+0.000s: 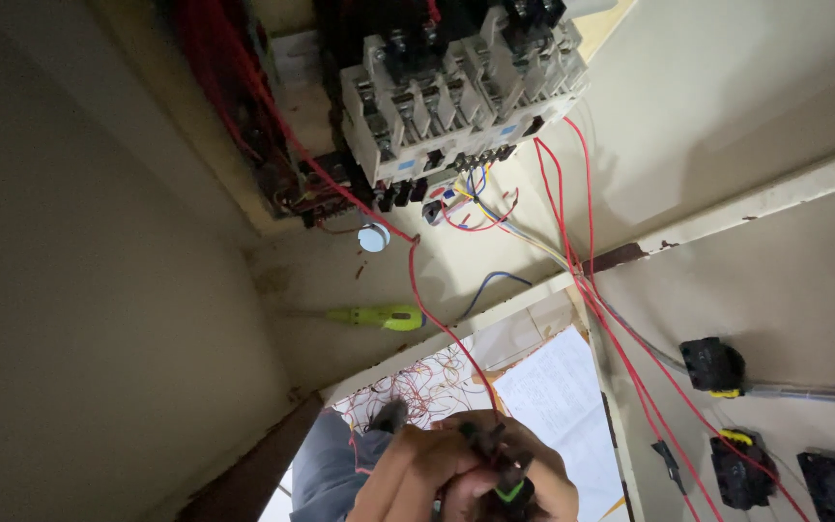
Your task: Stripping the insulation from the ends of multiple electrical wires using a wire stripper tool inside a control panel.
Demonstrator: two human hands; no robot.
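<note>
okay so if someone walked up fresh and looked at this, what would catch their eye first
Most likely the block of pale grey contactors mounted at the top of the cabinet, with red wires trailing down from it. Next, the two hands at the bottom edge gripping a black tool, and a bright green screwdriver lying mid-left.

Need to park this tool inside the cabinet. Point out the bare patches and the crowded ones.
Bare: the cabinet wall left of the green screwdriver, and the panel right of the contactor block, above the black switches. Crowded: under the contactor block where the red wires bunch, and near both hands, which grip a black tool.
</note>
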